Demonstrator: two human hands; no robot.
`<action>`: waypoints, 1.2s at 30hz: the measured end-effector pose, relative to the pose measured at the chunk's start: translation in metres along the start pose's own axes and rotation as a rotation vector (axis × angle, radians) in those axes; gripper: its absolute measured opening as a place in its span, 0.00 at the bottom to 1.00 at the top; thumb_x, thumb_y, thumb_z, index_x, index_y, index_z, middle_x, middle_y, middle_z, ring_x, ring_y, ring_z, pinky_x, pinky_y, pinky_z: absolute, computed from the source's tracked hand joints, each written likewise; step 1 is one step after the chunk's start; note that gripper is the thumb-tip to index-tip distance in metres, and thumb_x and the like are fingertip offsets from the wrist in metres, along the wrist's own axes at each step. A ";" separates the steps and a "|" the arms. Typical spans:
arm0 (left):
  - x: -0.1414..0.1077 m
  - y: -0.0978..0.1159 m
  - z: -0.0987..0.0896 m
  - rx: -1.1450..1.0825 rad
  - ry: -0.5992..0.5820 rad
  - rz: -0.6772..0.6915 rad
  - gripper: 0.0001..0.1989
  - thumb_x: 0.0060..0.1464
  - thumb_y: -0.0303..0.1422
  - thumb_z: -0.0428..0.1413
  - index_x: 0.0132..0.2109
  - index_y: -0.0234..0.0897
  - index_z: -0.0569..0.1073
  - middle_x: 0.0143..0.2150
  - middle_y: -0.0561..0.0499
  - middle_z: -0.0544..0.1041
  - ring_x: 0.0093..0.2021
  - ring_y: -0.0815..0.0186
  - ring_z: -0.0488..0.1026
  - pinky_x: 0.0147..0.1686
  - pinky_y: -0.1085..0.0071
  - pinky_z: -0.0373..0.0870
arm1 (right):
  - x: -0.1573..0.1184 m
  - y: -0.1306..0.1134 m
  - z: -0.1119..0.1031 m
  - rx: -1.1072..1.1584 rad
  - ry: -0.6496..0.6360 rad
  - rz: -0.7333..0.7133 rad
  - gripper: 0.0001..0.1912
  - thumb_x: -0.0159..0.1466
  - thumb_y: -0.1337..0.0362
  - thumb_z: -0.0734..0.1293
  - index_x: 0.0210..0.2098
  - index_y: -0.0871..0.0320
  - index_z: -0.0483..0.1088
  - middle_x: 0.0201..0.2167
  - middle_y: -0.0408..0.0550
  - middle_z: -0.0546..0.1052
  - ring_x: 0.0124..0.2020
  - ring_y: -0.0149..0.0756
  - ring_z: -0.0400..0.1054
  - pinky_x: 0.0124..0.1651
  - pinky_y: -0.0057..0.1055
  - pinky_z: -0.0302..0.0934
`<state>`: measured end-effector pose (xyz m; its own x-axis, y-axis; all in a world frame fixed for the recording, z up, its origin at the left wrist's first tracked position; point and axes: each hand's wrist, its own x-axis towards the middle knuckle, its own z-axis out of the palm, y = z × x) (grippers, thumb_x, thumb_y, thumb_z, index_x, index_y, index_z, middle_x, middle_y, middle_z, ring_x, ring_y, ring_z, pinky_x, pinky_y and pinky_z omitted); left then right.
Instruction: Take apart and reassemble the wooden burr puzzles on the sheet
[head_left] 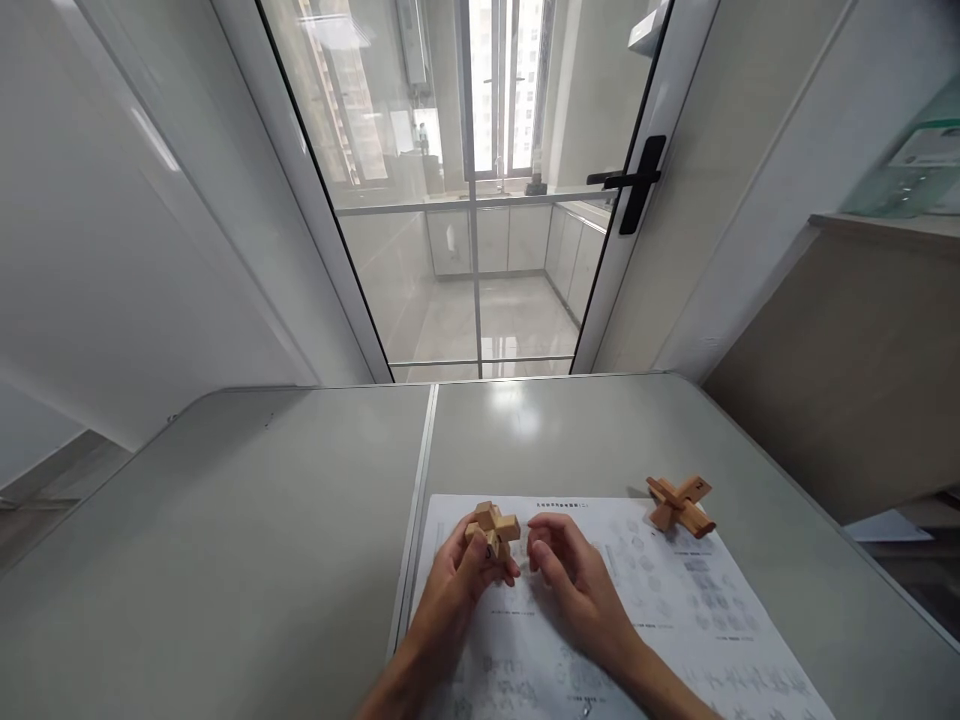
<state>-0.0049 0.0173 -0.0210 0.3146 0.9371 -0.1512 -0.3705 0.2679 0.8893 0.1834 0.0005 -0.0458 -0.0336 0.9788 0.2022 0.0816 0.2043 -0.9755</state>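
Observation:
In my left hand [459, 580] is a small light-wood burr puzzle [493, 530] of interlocking blocks, with a dark mark on one piece. The thumb presses its front and the fingers curl behind and under it. Just to the right, apart from the puzzle, my right hand [574, 575] hovers over the paper with bent fingers and nothing visible in them. Beneath both hands lies a large white instruction sheet [645, 610] printed with diagrams and small text. A second, darker wooden burr puzzle [679, 505], cross-shaped and marked with a digit, rests across the sheet's far right corner.
The grey table [247, 560] has a pale seam [415, 500] running beside the sheet's left edge. Beyond its far edge stands a glass door [480, 280] with a black handle [641, 183]. A shelf [885, 228] juts out at right with clear plastic packaging [919, 170] on it.

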 end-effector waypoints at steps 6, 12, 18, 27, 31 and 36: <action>0.001 0.004 0.004 -0.036 0.000 -0.038 0.33 0.65 0.60 0.60 0.53 0.30 0.77 0.48 0.38 0.81 0.33 0.65 0.75 0.36 0.66 0.71 | 0.000 0.001 0.001 0.104 -0.118 0.105 0.19 0.78 0.47 0.63 0.50 0.56 0.71 0.27 0.40 0.71 0.28 0.34 0.66 0.34 0.31 0.62; 0.001 0.011 0.008 -0.062 -0.019 -0.087 0.41 0.60 0.66 0.59 0.55 0.29 0.79 0.43 0.41 0.81 0.29 0.70 0.69 0.31 0.70 0.65 | 0.002 -0.008 0.001 0.140 -0.145 0.077 0.19 0.77 0.46 0.64 0.50 0.57 0.71 0.25 0.39 0.70 0.27 0.33 0.67 0.34 0.31 0.63; 0.002 0.005 0.005 -0.110 -0.010 -0.174 0.45 0.59 0.72 0.52 0.60 0.34 0.73 0.34 0.49 0.78 0.24 0.70 0.68 0.30 0.70 0.61 | 0.005 -0.010 0.000 0.147 -0.154 0.078 0.22 0.77 0.44 0.63 0.55 0.56 0.71 0.29 0.41 0.74 0.26 0.33 0.64 0.32 0.31 0.62; -0.012 -0.001 0.007 0.216 -0.071 -0.057 0.45 0.65 0.71 0.36 0.64 0.35 0.64 0.27 0.53 0.73 0.26 0.65 0.68 0.34 0.68 0.63 | 0.009 -0.007 -0.009 -0.020 -0.302 0.005 0.16 0.72 0.49 0.70 0.47 0.55 0.79 0.27 0.39 0.64 0.29 0.34 0.59 0.35 0.32 0.57; -0.017 0.001 0.009 0.460 -0.110 0.102 0.42 0.62 0.67 0.56 0.65 0.36 0.63 0.36 0.50 0.77 0.36 0.62 0.74 0.41 0.66 0.69 | 0.009 -0.009 -0.010 0.045 -0.256 0.044 0.14 0.73 0.51 0.70 0.48 0.55 0.79 0.31 0.41 0.68 0.31 0.35 0.61 0.36 0.33 0.59; -0.018 0.004 0.008 0.651 -0.015 0.173 0.31 0.64 0.55 0.61 0.62 0.39 0.69 0.40 0.50 0.77 0.37 0.63 0.73 0.39 0.69 0.70 | 0.005 -0.008 -0.008 0.020 -0.248 0.015 0.14 0.74 0.52 0.69 0.49 0.54 0.78 0.34 0.44 0.72 0.32 0.36 0.63 0.37 0.33 0.60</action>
<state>-0.0049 -0.0005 -0.0116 0.3123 0.9498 0.0185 0.1839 -0.0795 0.9797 0.1908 0.0040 -0.0366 -0.2763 0.9473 0.1622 0.0640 0.1865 -0.9804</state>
